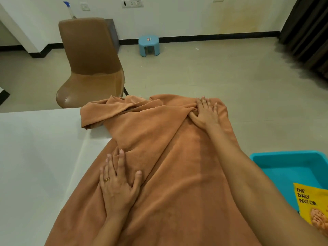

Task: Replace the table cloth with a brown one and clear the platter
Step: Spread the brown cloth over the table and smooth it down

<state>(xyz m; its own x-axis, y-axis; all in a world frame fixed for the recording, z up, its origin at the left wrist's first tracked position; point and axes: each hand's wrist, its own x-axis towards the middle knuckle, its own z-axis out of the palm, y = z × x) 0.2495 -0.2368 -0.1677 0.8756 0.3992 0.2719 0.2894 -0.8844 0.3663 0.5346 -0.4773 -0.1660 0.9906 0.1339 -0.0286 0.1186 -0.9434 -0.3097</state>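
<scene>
A brown cloth [168, 157] lies lengthwise over the right part of the white counter [35, 148], rumpled, its far left corner folded back on itself. Just right of it is a turquoise tray [284, 167] holding a yellow nut packet [312, 205].

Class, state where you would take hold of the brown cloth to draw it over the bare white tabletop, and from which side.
Likely the doubled-over flap at the far left of the brown cloth, approached from the bare tabletop side: its raised fold gives fingers an edge.
</scene>
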